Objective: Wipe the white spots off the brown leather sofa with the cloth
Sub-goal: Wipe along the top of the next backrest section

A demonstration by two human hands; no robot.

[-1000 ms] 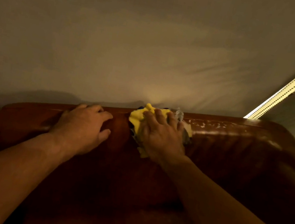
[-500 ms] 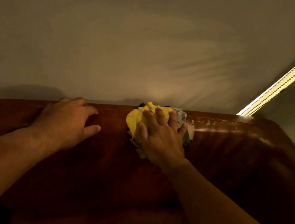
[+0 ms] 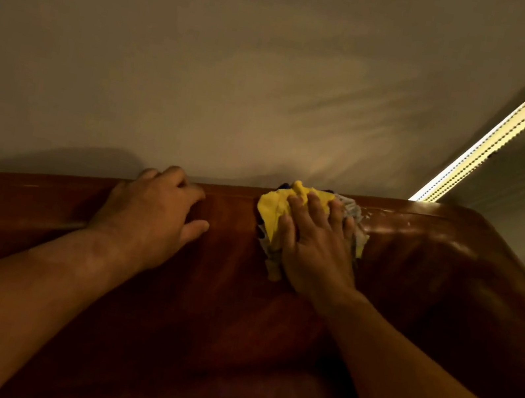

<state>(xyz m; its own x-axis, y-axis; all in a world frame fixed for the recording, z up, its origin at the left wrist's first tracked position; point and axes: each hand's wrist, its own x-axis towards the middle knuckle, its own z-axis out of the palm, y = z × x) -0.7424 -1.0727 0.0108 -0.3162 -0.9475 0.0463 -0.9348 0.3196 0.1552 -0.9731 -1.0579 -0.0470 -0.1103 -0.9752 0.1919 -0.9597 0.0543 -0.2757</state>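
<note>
Right hand (image 3: pixel 312 245), fingers spread flat, presses the cloth (image 3: pixel 273 211) onto the sofa (image 3: pixel 448 282) to rub nearby white spots (image 3: pixel 409 225). Left hand (image 3: pixel 150 215) rests there loosely bent, holding nothing, likely bracing.

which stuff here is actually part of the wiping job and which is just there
Part of the job:
yellow cloth
right hand, pressing the cloth flat
left hand, resting on the backrest top
brown sofa
white spots, right of the cloth

Just there:
wall
light strip

Left hand (image 3: pixel 150 215) and right hand (image 3: pixel 315 247) rest apparently palm-down.
</note>
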